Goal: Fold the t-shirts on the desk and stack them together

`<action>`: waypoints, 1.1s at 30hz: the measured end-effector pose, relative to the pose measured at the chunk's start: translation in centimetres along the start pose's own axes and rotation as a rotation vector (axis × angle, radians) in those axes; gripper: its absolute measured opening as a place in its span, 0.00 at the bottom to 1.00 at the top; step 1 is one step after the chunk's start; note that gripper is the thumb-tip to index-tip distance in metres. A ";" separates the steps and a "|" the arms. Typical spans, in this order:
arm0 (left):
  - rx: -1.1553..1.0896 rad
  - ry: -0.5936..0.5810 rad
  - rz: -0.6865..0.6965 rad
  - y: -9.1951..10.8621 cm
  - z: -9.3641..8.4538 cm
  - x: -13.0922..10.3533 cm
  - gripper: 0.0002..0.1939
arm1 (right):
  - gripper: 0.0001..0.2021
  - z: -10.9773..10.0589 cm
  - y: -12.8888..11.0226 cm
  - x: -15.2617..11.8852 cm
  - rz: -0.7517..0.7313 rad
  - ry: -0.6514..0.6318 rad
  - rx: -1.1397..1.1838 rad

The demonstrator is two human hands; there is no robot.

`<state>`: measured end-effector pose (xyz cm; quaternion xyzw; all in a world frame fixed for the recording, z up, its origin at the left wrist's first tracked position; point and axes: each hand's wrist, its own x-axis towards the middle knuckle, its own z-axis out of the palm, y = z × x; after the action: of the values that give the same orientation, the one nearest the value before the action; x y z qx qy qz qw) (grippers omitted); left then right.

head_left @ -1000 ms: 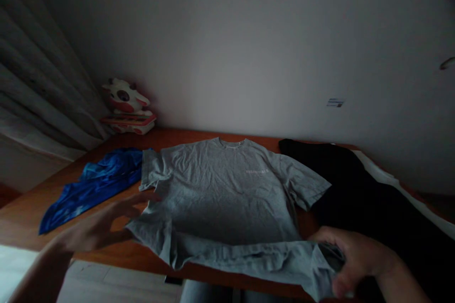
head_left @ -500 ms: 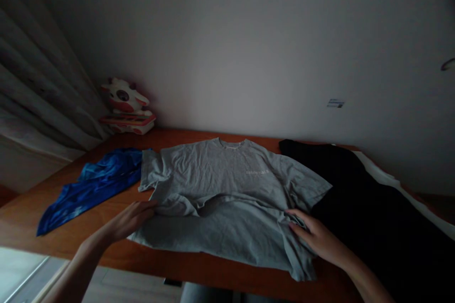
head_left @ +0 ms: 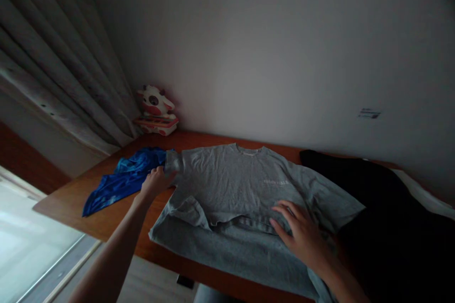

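A grey short-sleeved T-shirt [head_left: 227, 180] with pale lettering on the chest lies spread on the wooden table, neckline toward the wall. Its lower front is bunched back in folds, and the inner side of the back panel shows below. My left hand [head_left: 156, 183] is at the shirt's left sleeve, thumb apart from the fingers; it appears to hold nothing. Over the right part of the folded hem is my right hand [head_left: 298, 229], open, with fingers spread. Whether its fingertips touch the cloth is hard to see.
Left of the shirt lies a crumpled blue garment [head_left: 124, 180]. Black clothing [head_left: 384, 208] covers the right side, with white cloth [head_left: 423, 194] behind it. A cow-shaped toy keyboard [head_left: 156, 111] stands in the back corner, near the curtain [head_left: 60, 57]. The wooden table [head_left: 124, 227] meets the wall.
My left hand has left the hem and moved up to the left sleeve. The right hand has let go of the shirt's side and opened. The view has shifted left.
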<state>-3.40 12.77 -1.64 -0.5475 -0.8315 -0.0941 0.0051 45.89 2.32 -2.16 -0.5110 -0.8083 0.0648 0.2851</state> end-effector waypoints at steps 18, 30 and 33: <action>-0.145 0.071 0.071 3.1 -1.8 3.5 0.16 | 0.12 9.6 -2.1 5.9 -0.041 -0.073 0.190; -0.399 0.030 0.954 5.6 -2.2 -6.6 0.28 | 0.10 9.8 -1.9 5.9 -0.014 -0.027 0.259; -0.335 0.062 0.849 3.2 -0.2 -7.3 0.37 | 0.11 9.8 -1.9 6.9 -0.003 -0.031 0.292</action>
<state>2.45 7.30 -1.80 -0.8299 -0.5064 -0.2332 -0.0205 37.08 9.19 -6.86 -0.4618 -0.7954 0.1893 0.3440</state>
